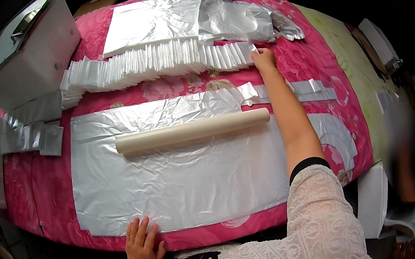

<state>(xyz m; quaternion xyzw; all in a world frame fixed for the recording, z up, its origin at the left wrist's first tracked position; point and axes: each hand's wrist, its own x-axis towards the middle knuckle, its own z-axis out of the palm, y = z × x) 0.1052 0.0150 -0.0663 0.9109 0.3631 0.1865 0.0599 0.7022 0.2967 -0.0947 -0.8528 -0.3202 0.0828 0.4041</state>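
On pink table (41, 185) | left hand (142, 245) flat on silver sheet (183, 183) | right hand (264, 58) pinching folded white stack (152, 62)

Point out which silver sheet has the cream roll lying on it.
The large silver sheet nearest the person, under the left hand. The cream roll lies across its upper part; the far sheet carries none.

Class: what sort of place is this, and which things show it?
Probably a home craft or packing workspace: a pink floral cloth covers the table, with silver plastic sheets, a cream roll and a fanned row of white folded pieces.
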